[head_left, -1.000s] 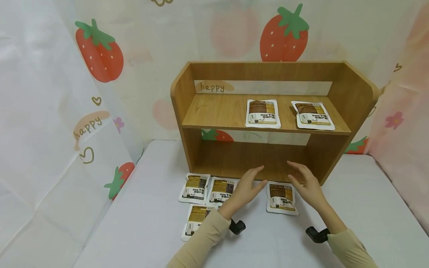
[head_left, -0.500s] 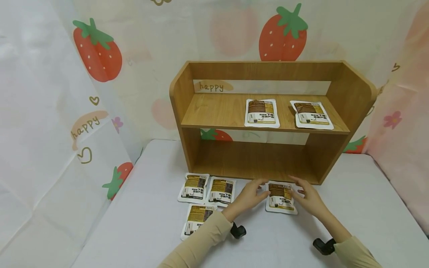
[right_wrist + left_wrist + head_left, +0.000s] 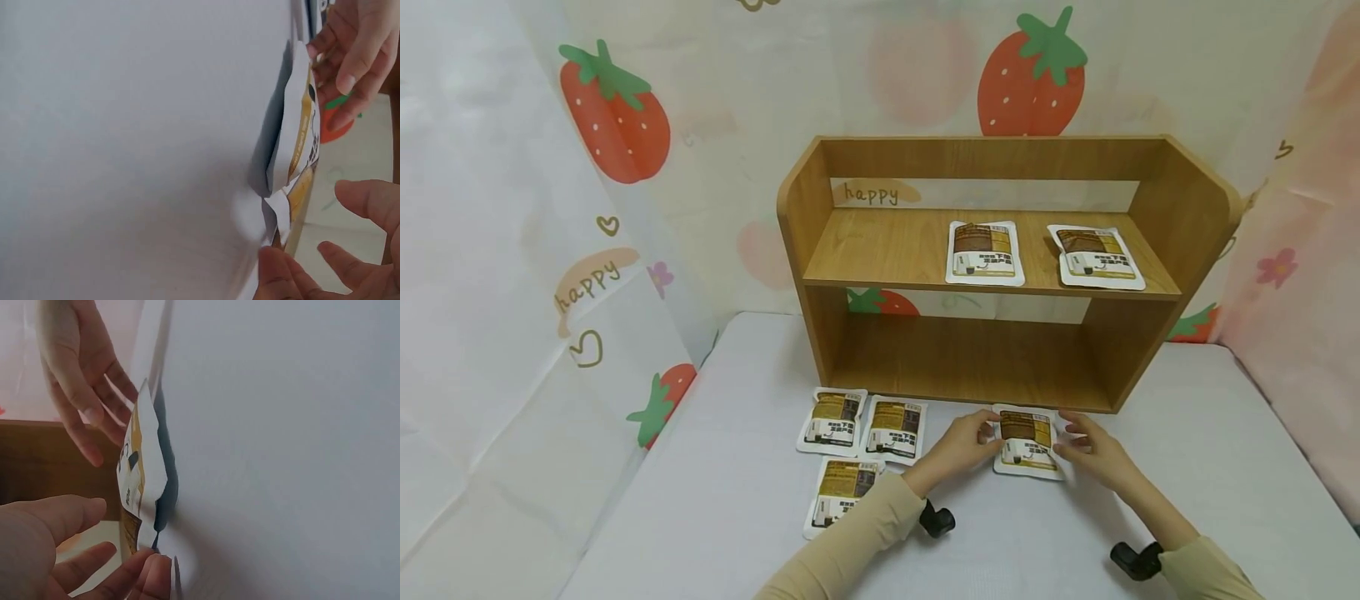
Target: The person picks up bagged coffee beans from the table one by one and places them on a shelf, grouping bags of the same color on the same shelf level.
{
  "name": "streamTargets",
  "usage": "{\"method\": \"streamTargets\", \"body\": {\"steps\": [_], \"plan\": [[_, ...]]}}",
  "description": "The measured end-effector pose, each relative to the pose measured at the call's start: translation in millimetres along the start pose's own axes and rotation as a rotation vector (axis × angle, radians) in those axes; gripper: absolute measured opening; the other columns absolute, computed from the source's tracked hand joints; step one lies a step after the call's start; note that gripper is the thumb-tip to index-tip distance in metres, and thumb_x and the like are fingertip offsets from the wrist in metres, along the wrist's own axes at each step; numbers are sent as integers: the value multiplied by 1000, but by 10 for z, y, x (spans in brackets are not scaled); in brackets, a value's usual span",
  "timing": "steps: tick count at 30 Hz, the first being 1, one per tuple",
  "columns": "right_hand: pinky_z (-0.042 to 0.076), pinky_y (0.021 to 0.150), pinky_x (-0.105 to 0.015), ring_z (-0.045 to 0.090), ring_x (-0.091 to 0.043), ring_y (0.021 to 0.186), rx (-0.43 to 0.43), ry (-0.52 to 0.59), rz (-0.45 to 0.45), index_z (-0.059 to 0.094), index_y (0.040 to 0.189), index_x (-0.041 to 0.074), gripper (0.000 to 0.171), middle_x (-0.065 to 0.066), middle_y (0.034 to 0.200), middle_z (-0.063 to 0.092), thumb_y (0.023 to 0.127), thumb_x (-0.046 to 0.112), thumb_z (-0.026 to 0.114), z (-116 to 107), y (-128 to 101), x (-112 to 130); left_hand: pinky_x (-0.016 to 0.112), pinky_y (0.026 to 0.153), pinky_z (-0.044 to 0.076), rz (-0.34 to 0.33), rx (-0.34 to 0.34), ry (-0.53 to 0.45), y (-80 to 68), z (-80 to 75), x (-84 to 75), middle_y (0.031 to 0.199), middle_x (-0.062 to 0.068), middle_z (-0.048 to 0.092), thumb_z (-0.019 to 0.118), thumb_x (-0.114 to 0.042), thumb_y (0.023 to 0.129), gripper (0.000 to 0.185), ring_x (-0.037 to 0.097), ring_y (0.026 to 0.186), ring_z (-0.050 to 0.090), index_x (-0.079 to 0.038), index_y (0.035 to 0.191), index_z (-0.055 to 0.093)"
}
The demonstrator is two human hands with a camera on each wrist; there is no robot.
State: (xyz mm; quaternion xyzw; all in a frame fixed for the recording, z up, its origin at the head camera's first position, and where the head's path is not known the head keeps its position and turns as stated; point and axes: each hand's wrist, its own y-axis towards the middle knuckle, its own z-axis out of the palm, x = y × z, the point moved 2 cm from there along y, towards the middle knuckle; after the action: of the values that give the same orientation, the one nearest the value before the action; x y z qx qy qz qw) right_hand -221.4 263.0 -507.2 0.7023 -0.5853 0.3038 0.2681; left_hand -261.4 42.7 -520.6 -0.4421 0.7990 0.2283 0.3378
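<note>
A flat white-edged pouch (image 3: 1027, 442) with a brown and yellow printed face lies on the white table in front of the shelf. My left hand (image 3: 958, 444) is at its left edge and my right hand (image 3: 1099, 454) at its right edge. In the left wrist view, the left fingertips (image 3: 153, 569) are right at the pouch's near end, with the thumb held apart above. The right wrist view shows the right fingertips (image 3: 275, 262) by the pouch's edge, the thumb likewise raised away from it. Neither hand has closed round the pouch.
Behind the hands stands a two-tier wooden shelf (image 3: 917, 287). Its upper board bears two similar pouches, one near the middle (image 3: 984, 254) and one at the right (image 3: 1097, 257). Three more, including a front one (image 3: 838, 492), lie on the table (image 3: 715, 517) to the left, partly behind the left sleeve.
Both hands have come down from in front of the lower shelf to the pouch's two sides, fingertips now at its edges. The pouch has stayed in about the same place.
</note>
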Motion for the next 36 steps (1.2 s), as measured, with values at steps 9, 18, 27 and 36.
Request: {"method": "streamTargets", "body": {"steps": [9,18,27,36], "plan": [[47,84,-51,55,-39,101,54,3,75,38,134,-4,64,-31,116,53,83,19,68,53,-6,-9,15,63,41,6,-2,70,35,15,-17,91,8,64,66,-19,85,40,8,71,51,-2,120,57],[50,78,-45,59,-33,93,48,0,29,48,127,-5,54,-27,109,56,81,13,69,121,-13,-18,14,64,39,-1,20,105,41,56,-52,89,5,61,70,-16,82,36,5,72,48,-4,115,61],[48,74,-36,58,-28,89,31,-12,48,51,124,-7,54,-25,108,57,78,10,72,142,-8,-12,14,62,40,-12,15,16,11,84,-44,89,8,60,71,-12,80,38,9,72,52,-2,116,61],[48,75,-38,59,-27,89,31,-4,76,51,124,-7,54,-25,108,58,78,11,73,158,-5,-12,14,64,39,-1,8,-73,-8,97,0,96,11,62,73,-10,77,39,11,72,53,-1,114,62]]}}
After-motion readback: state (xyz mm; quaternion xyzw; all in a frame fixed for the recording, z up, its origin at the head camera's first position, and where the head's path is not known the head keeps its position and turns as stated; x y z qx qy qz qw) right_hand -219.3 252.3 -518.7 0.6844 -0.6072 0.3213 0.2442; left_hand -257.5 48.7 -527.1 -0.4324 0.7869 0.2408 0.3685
